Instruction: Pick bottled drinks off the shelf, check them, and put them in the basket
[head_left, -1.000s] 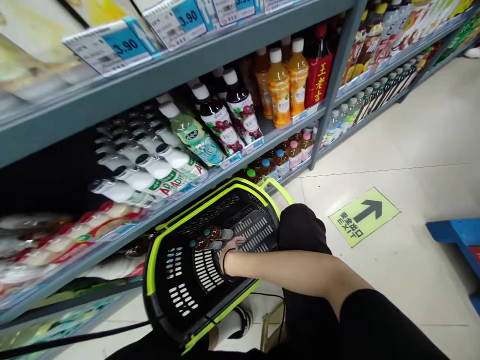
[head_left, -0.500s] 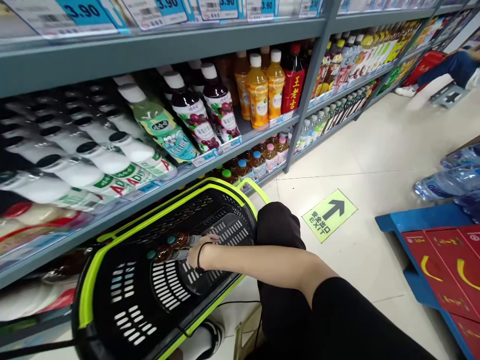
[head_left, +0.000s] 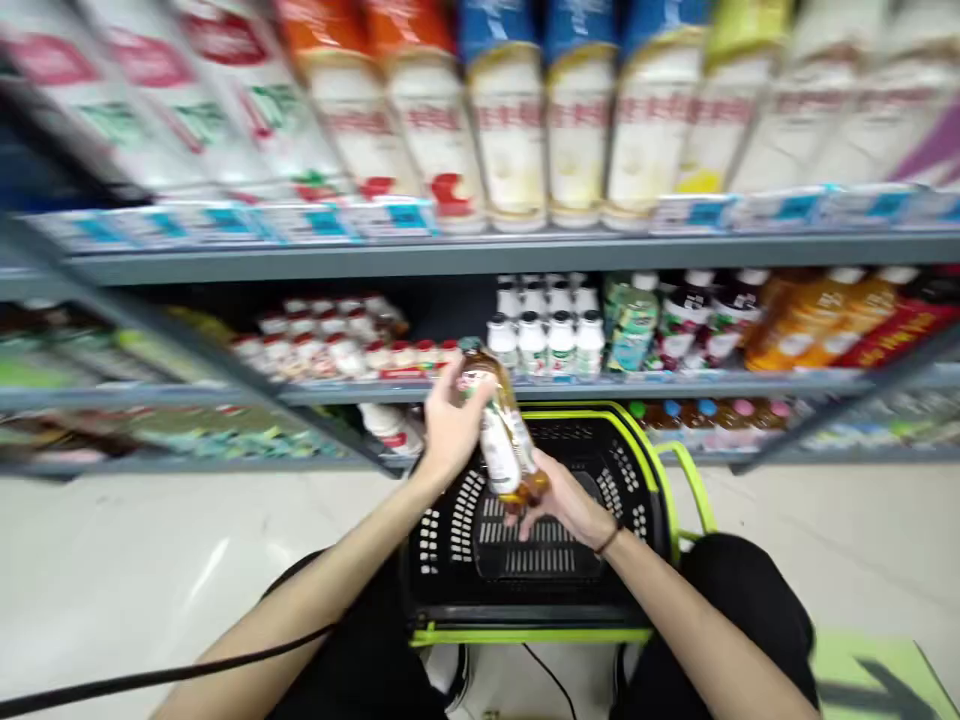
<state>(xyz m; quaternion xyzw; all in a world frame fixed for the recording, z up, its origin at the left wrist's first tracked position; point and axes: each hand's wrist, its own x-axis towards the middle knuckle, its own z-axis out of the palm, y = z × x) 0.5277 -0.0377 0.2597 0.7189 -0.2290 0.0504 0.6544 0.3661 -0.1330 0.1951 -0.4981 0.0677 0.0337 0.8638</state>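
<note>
Over the shopping basket I hold a tilted bottle of brown drink (head_left: pixel 499 445) with a dark green cap and a whitish label. A second bottle may lie close against it; blur hides whether there are two. My left hand (head_left: pixel 454 420) is closed around the upper part, near the cap. At the lower end, my right hand (head_left: pixel 559 495) supports the base, its fingers partly stretched beneath. The black basket (head_left: pixel 532 635) with its lime-green rim stands on the floor between my knees, and its slotted bottom shows below the hands.
A grey shelf edge (head_left: pixel 465 258) crosses above, with large cartons (head_left: pixel 510 140) over it. White bottles with black caps (head_left: pixel 547 345) and orange juice bottles (head_left: pixel 802 320) fill the lower shelf. A black cord (head_left: pixel 187 670) runs across my left arm. A green floor sign (head_left: pixel 877 670) lies at right.
My right hand has come up out of the basket with the brown drink. My left hand has entered view and grips it too. The view has swung left to face the shelves.
</note>
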